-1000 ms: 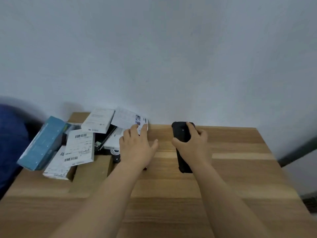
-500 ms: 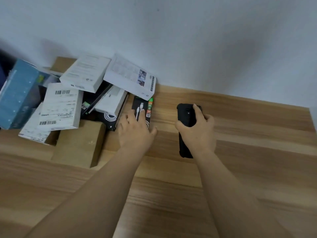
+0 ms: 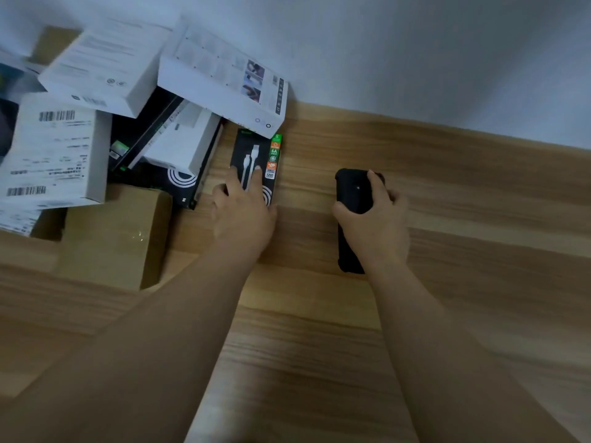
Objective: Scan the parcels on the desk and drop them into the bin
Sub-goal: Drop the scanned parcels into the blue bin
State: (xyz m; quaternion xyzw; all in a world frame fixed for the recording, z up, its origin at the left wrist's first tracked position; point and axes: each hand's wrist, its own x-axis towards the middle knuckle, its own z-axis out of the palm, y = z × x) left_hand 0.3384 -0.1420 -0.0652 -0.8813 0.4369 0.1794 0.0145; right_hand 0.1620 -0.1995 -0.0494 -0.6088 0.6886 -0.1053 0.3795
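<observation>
A black cable box (image 3: 256, 151) with a white cable picture and a green-orange side strip lies flat on the wooden desk (image 3: 447, 282). My left hand (image 3: 244, 212) rests on its near half with straight fingers. My right hand (image 3: 374, 222) grips a black handheld scanner (image 3: 353, 193) that lies on the desk to the right of the box. A pile of parcels sits at the left: a white box with photos (image 3: 220, 78), a white box (image 3: 105, 68), a labelled white parcel (image 3: 54, 148) with barcodes, and a brown carton (image 3: 112, 235). No bin is in view.
Black and white boxes (image 3: 172, 148) lie under the pile. A pale wall (image 3: 415, 52) runs along the desk's far edge. Bare wood stretches to the right of the scanner and in front of my arms.
The view has tilted down and moved closer to the desk. My left hand has come off the white box onto the black cable box. My right hand keeps hold of the scanner.
</observation>
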